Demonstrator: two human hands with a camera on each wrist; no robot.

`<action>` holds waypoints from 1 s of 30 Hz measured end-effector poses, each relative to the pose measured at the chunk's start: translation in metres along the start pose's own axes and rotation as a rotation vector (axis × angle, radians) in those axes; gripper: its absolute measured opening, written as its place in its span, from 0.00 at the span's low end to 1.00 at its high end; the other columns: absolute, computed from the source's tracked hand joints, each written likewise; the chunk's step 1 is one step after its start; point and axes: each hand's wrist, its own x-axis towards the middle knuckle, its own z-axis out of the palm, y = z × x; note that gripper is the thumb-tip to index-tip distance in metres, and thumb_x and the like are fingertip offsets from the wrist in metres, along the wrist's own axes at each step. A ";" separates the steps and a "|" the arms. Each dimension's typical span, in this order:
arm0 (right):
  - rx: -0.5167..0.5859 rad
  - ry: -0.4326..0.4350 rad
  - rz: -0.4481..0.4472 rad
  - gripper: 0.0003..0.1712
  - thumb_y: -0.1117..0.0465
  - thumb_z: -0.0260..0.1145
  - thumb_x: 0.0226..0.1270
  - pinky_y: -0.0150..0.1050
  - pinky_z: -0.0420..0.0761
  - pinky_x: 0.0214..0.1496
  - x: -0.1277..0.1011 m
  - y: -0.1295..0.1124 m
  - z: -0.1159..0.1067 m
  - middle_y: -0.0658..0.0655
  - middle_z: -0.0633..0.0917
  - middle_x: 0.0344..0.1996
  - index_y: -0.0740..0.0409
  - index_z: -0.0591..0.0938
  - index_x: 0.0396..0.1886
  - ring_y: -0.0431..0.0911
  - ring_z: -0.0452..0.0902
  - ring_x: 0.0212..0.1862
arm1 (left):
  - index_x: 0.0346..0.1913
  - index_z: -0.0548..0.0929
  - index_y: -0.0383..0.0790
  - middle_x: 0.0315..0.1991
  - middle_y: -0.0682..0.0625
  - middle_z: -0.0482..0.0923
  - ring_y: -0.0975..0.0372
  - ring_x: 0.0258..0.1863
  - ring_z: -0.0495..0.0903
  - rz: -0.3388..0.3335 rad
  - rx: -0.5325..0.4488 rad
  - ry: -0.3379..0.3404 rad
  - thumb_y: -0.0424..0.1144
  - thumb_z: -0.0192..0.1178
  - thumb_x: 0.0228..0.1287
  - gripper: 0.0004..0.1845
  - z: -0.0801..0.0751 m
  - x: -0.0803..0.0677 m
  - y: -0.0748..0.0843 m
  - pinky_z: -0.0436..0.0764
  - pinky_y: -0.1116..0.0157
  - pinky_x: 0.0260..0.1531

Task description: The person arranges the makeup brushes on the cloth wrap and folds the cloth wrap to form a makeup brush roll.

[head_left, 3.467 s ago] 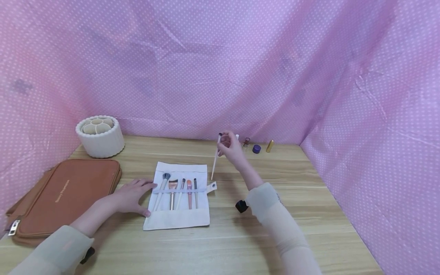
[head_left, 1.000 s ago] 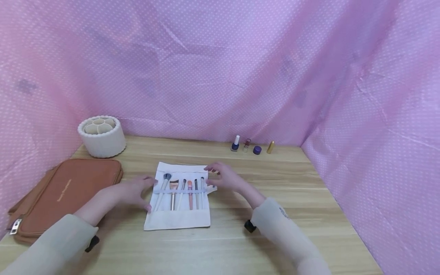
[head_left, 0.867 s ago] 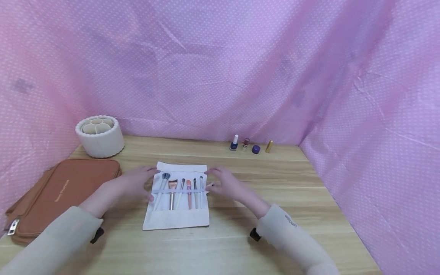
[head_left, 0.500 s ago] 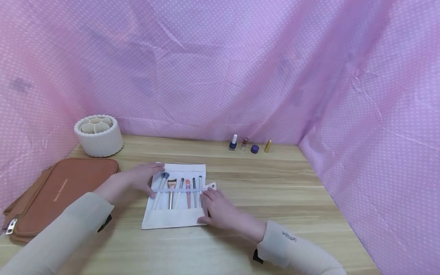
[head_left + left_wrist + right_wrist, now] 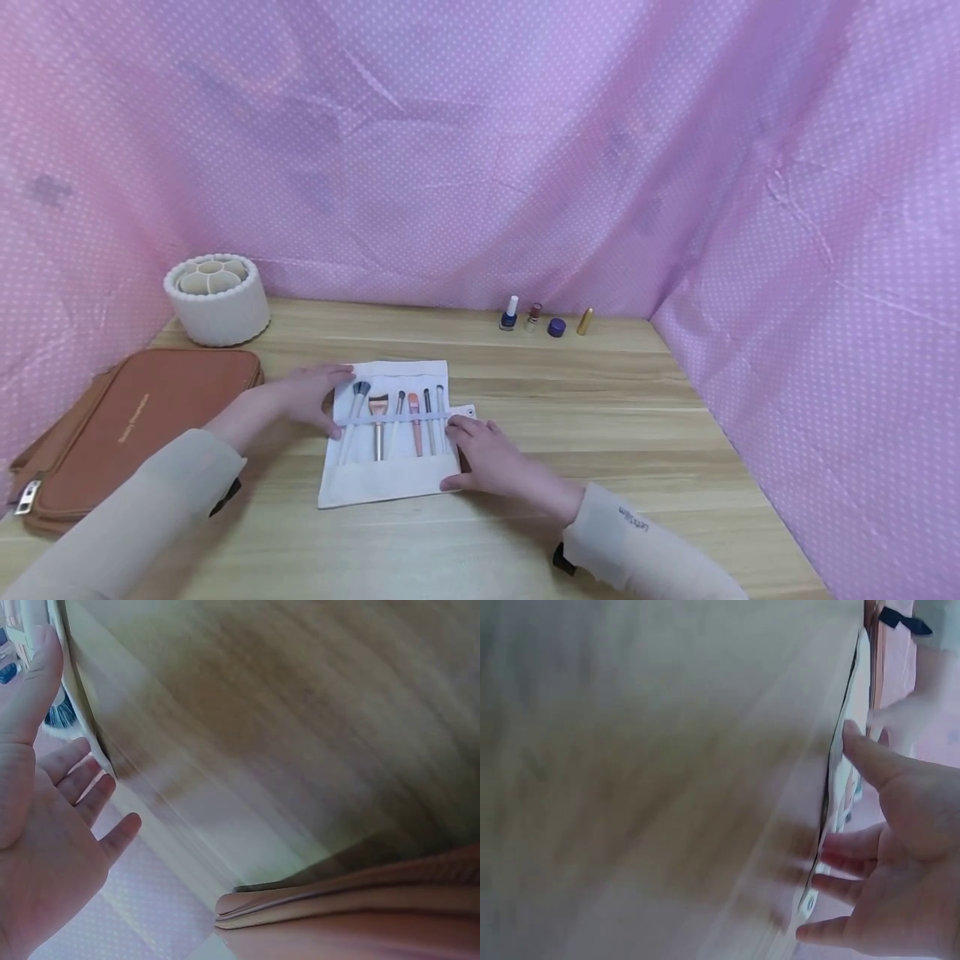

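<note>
A white cloth brush roll (image 5: pixel 386 479) lies unrolled on the wooden table (image 5: pixel 600 433). Several makeup brushes (image 5: pixel 378 415) sit side by side under its elastic band. My left hand (image 5: pixel 318 400) rests with straight fingers on the roll's left edge. In the left wrist view the left hand (image 5: pixel 45 825) has its thumb against the cloth's rim (image 5: pixel 75 690). My right hand (image 5: pixel 461 454) lies flat at the roll's lower right edge, its thumb at the corner. The right wrist view shows the right hand (image 5: pixel 900 855) with spread fingers touching the cloth edge (image 5: pixel 851 712). Neither hand holds anything.
A brown zipped case (image 5: pixel 135 425) lies at the left. Behind it stands a white round organiser (image 5: pixel 217 300). A nail polish bottle (image 5: pixel 510 314), a small bottle (image 5: pixel 534 317), a purple cap (image 5: pixel 557 327) and a gold tube (image 5: pixel 584 321) line the back edge. Pink dotted cloth walls surround the table.
The brush my right hand held in the air now sits in the roll. That hand came down to the roll's lower right edge. The roll has turned slightly.
</note>
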 end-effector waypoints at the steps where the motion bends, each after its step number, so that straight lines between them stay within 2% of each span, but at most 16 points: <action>1: 0.009 -0.001 -0.004 0.50 0.32 0.65 0.53 0.56 0.64 0.65 0.001 0.003 0.000 0.56 0.66 0.68 0.59 0.67 0.67 0.49 0.61 0.69 | 0.67 0.63 0.30 0.69 0.35 0.59 0.39 0.68 0.56 -0.009 -0.006 -0.001 0.66 0.70 0.37 0.58 0.000 -0.001 0.001 0.55 0.36 0.60; 12: 0.132 -0.045 -0.075 0.50 0.35 0.70 0.48 0.44 0.59 0.70 0.013 0.042 -0.003 0.53 0.65 0.69 0.54 0.67 0.68 0.49 0.59 0.70 | 0.67 0.64 0.30 0.68 0.34 0.59 0.38 0.67 0.55 -0.043 -0.039 0.025 0.67 0.69 0.38 0.58 0.003 -0.016 0.011 0.53 0.35 0.60; 22: 0.224 -0.109 -0.152 0.49 0.38 0.71 0.50 0.46 0.58 0.71 0.022 0.078 -0.006 0.50 0.60 0.71 0.48 0.64 0.70 0.49 0.54 0.72 | 0.63 0.71 0.33 0.65 0.34 0.64 0.38 0.65 0.60 -0.021 0.005 0.109 0.71 0.65 0.39 0.53 0.009 -0.031 0.021 0.53 0.34 0.59; 26: 0.278 -0.162 -0.182 0.48 0.42 0.72 0.50 0.47 0.57 0.71 0.028 0.092 -0.012 0.49 0.57 0.72 0.46 0.64 0.70 0.49 0.51 0.73 | 0.60 0.74 0.34 0.62 0.34 0.68 0.40 0.63 0.64 0.002 0.017 0.141 0.69 0.66 0.40 0.49 0.010 -0.035 0.026 0.58 0.35 0.57; 30: 0.273 -0.178 -0.232 0.46 0.49 0.74 0.50 0.49 0.55 0.71 0.034 0.105 -0.020 0.52 0.58 0.72 0.49 0.66 0.69 0.51 0.49 0.73 | 0.58 0.76 0.36 0.58 0.37 0.71 0.43 0.60 0.68 0.022 0.029 0.155 0.68 0.67 0.39 0.47 0.012 -0.037 0.029 0.63 0.36 0.53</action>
